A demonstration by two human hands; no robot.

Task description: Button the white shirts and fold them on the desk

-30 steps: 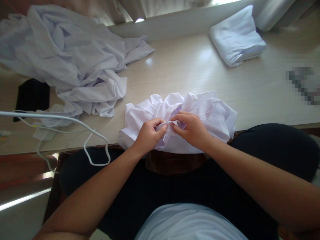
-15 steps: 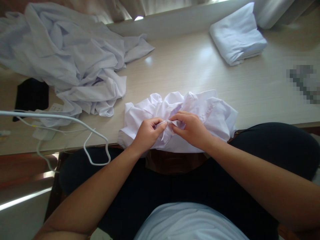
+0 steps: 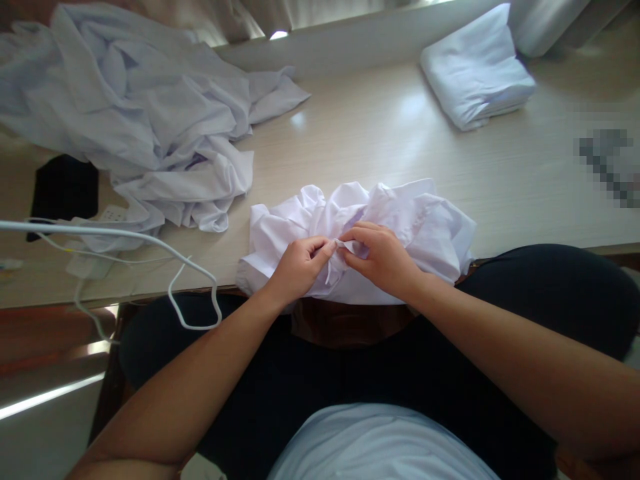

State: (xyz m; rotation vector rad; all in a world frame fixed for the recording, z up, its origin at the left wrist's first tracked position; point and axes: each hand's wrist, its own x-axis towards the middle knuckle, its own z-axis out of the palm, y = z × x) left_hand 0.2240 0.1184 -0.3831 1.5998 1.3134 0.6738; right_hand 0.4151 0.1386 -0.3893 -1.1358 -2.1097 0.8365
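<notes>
A crumpled white cloth garment (image 3: 420, 220) lies bunched at the table's front edge, its near side hanging slightly over. My left hand (image 3: 303, 265) pinches a small fold of it between thumb and fingers. Right beside, my right hand (image 3: 377, 257) grips the same fold from the other side with thumb and forefinger. The fingertips of both hands almost meet at the middle of the cloth. Whatever small detail sits between them is hidden by the fingers.
A large heap of white cloth (image 3: 150, 100) covers the table's left side. A folded white cloth (image 3: 475, 70) lies at the back right. At left are a black item (image 3: 67, 190), a power strip (image 3: 90, 263) and a white cable (image 3: 150, 241). A blurred object (image 3: 610, 163) is at far right.
The left fingers have shifted very slightly around the pinched fold. Otherwise the hands and cloth keep their places.
</notes>
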